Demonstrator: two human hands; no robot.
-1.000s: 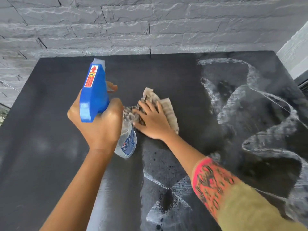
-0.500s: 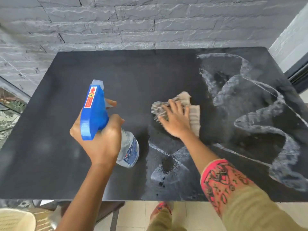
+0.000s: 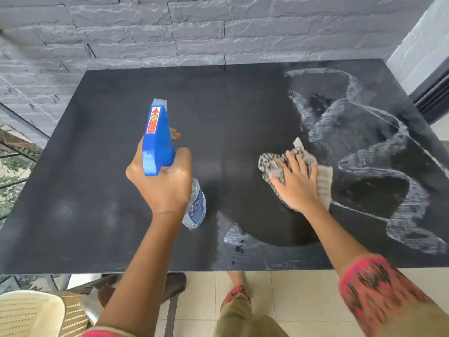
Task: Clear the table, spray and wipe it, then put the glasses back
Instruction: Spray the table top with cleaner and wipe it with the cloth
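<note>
The black table (image 3: 102, 186) fills the view, bare of glasses. My left hand (image 3: 165, 183) grips a spray bottle (image 3: 158, 142) with a blue trigger head, held above the table's middle with its nozzle aimed at the far wall. My right hand (image 3: 295, 183) lies flat, fingers spread, pressing a crumpled grey patterned cloth (image 3: 272, 166) onto the tabletop right of centre. White wet smears (image 3: 379, 164) cover the table's right half.
A grey stone-brick wall (image 3: 194, 27) stands right behind the table. A cream plastic chair (image 3: 31, 312) is at the bottom left, below the table's near edge. My foot (image 3: 234, 276) stands on pale floor tiles under that edge.
My right hand has slid the cloth to the right and nearer across the table, wiping away part of the wet patch near the front. The view has pulled back; my left hand keeps the bottle raised.
</note>
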